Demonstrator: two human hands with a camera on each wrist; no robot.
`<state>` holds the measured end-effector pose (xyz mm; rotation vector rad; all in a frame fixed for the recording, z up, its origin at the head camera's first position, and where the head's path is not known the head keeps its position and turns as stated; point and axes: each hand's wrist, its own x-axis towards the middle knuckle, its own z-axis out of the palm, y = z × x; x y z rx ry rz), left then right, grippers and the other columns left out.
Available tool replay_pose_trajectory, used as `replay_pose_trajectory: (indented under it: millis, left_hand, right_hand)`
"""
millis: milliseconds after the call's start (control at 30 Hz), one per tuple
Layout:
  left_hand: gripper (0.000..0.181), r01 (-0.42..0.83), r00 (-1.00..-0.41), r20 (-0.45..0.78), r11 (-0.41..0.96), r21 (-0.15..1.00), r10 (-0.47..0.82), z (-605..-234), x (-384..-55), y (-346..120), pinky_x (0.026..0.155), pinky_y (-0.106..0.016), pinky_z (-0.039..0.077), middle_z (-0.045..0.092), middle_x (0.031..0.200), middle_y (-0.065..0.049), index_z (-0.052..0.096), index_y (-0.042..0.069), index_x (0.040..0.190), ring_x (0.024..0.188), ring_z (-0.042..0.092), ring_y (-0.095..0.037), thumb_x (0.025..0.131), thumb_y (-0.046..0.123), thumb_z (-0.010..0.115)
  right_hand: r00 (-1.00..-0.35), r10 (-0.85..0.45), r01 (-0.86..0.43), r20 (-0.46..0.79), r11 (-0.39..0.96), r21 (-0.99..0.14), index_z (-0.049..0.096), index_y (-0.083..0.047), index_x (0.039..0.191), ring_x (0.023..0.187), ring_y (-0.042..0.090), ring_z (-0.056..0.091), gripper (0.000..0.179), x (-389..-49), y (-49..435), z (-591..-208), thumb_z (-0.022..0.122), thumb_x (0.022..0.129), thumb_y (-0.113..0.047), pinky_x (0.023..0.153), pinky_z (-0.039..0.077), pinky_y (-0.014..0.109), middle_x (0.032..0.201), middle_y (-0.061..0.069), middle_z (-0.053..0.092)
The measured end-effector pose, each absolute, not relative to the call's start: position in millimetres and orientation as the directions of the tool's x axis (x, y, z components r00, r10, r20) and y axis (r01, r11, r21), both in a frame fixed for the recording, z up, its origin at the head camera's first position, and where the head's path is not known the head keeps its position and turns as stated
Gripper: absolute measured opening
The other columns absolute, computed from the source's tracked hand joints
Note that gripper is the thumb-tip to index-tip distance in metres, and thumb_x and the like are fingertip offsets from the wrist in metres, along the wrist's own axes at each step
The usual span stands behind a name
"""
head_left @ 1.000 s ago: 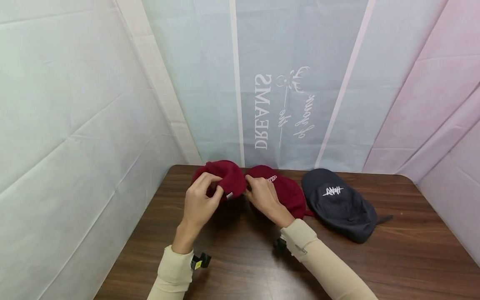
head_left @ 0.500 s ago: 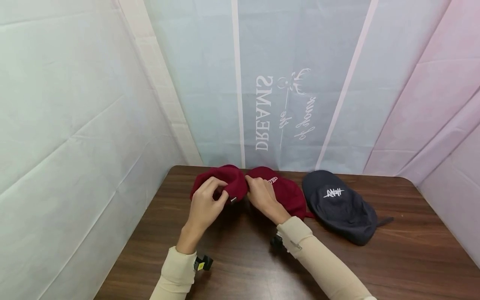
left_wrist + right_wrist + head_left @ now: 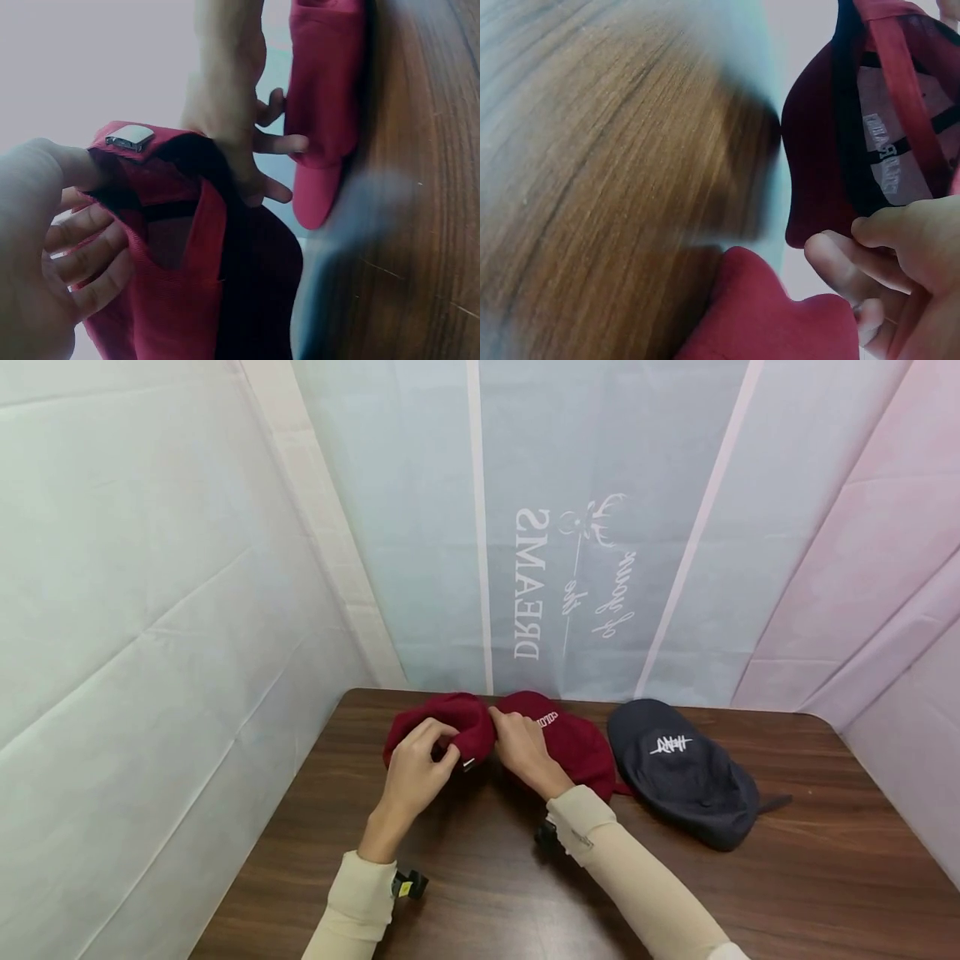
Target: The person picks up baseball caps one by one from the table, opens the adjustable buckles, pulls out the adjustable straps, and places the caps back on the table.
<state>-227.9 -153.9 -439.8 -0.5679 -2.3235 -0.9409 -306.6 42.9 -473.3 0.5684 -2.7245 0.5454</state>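
Observation:
Both hands hold a dark red baseball cap (image 3: 471,714) at the back left of the table, its hollow side and black inner band showing in the wrist views. My left hand (image 3: 415,770) pinches the rear of the cap beside the strap's metal buckle (image 3: 131,137), thumb and fingers on either side of the fabric. With thumb and fingertips, my right hand (image 3: 907,277) pinches the cap's edge near its brim (image 3: 810,150). A second dark red cap (image 3: 583,752), with white lettering, lies just right of the held one, partly behind my right hand.
A navy cap (image 3: 678,777) with white writing lies right of the red ones, its strap trailing rightward. The wooden table (image 3: 480,893) meets a printed cloth backdrop (image 3: 420,568) at its back edge and a pale cloth wall (image 3: 150,693) on the left.
The held red cap has dropped slightly and tipped, its buckle turning a little right and down. My left hand has shifted slightly right with it. The other two caps lie where they were.

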Motion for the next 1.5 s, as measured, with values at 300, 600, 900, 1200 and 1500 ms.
replay_pose_trajectory:
  millis: [300,600,900,1200,1500]
  left_hand:
    - [0.014,0.534,-0.795,0.572,0.679,0.504,0.201,-455,-236,-154,0.073,-0.033,0.054,0.071,0.101,-0.002,0.075,0.011,0.102,0.086,0.068,-0.022,0.094,0.001,0.070]
    - [0.013,0.436,-0.877,0.420,0.753,0.492,0.234,-477,-243,-154,0.082,-0.039,0.058,0.073,0.108,-0.001,0.077,0.015,0.105,0.094,0.067,-0.018,0.097,0.007,0.071]
    - [0.022,0.381,-0.919,0.293,0.789,0.482,0.264,-485,-240,-154,0.092,-0.043,0.057,0.072,0.112,-0.002,0.076,0.016,0.110,0.104,0.067,-0.022,0.094,0.006,0.067]
    - [0.015,0.373,-0.920,0.310,0.777,0.508,0.240,-485,-238,-151,0.083,-0.040,0.059,0.074,0.107,0.000,0.076,0.016,0.107,0.095,0.071,-0.018,0.097,0.009,0.069]
    - [0.013,0.420,-0.900,0.346,0.744,0.519,0.266,-482,-236,-146,0.086,-0.039,0.061,0.075,0.108,0.001,0.077,0.016,0.106,0.095,0.071,-0.014,0.098,0.009,0.069]
  right_hand:
    - [-0.905,-0.323,-0.406,0.278,0.851,-0.333,0.069,-0.009,0.118,0.074,0.034,0.073,0.024,-308,44,-476,0.069,0.095,-0.005,0.058,0.057,0.047,0.088,0.014,0.076]
    - [-0.923,-0.340,-0.384,0.180,0.849,-0.362,0.067,-0.009,0.138,0.067,0.020,0.071,0.042,-308,45,-478,0.067,0.097,-0.004,0.061,0.057,0.038,0.091,0.008,0.077]
    - [-0.918,-0.342,-0.394,0.198,0.835,-0.385,0.071,-0.006,0.131,0.100,0.029,0.075,0.032,-305,45,-476,0.067,0.100,-0.009,0.081,0.062,0.049,0.120,0.014,0.077]
    - [-0.925,-0.327,-0.379,0.193,0.826,-0.416,0.071,-0.006,0.130,0.106,0.031,0.074,0.031,-303,46,-477,0.068,0.100,-0.013,0.087,0.061,0.051,0.124,0.014,0.076]
    - [-0.915,-0.317,-0.399,0.249,0.800,-0.449,0.076,-0.011,0.125,0.106,0.028,0.074,0.026,-295,54,-471,0.070,0.100,-0.015,0.090,0.062,0.050,0.124,0.009,0.076]
